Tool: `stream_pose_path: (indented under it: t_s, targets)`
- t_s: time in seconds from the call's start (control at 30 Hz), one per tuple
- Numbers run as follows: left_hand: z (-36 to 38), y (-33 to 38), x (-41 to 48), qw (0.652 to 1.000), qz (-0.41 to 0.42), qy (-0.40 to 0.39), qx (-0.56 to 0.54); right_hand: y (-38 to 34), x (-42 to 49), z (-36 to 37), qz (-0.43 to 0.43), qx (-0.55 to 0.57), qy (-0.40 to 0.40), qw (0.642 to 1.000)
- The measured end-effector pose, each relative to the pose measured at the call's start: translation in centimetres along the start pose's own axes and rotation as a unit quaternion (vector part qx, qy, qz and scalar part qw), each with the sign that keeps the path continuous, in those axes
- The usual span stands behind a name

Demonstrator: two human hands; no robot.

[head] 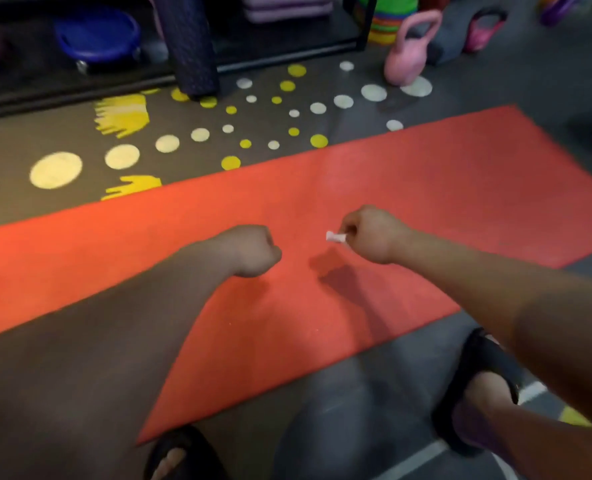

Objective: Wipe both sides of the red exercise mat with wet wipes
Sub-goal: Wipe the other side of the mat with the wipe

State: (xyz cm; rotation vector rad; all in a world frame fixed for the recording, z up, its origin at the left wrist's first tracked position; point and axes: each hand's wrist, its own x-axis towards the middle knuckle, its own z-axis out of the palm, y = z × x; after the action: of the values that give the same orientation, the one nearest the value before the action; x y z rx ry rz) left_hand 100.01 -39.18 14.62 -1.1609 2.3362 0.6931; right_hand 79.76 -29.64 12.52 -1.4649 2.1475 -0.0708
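The red exercise mat (409, 188) lies flat on the dark floor, stretching from the left edge to the right edge of the view. Both my arms reach out over its middle. My left hand (253, 251) is closed in a fist above the mat with nothing visible in it. My right hand (370, 233) is closed too, and a small bit of white wet wipe (334, 236) sticks out from its fingers. The hands are a short way apart.
Beyond the mat the floor has yellow and white dots (55, 169). A pink kettlebell (409, 50) stands at the back right, a dark rolled mat (190, 43) and a blue disc (97, 34) by a black rack. My feet in black sandals (485, 368) stand at the mat's near edge.
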Motion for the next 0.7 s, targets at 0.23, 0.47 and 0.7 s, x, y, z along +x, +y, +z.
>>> stream_pose_path:
  t_s: [0.23, 0.47, 0.7]
  targets:
    - [-5.5, 1.4, -9.2, 0.984, 0.02, 0.119, -0.13, -7.7, -8.9, -9.6, 0.051, 0.35, -0.079, 0.932]
    - [-7.2, 2.5, -12.4, 0.881, 0.026, 0.086, -0.464, -10.5, -13.0, -9.9, 0.068, 0.471, -0.056, 0.878]
    - [-6.6, 1.7, -14.0, 0.834, 0.016, 0.034, -0.55, -11.4, -12.1, -9.4, 0.042, 0.395, -0.063, 0.915]
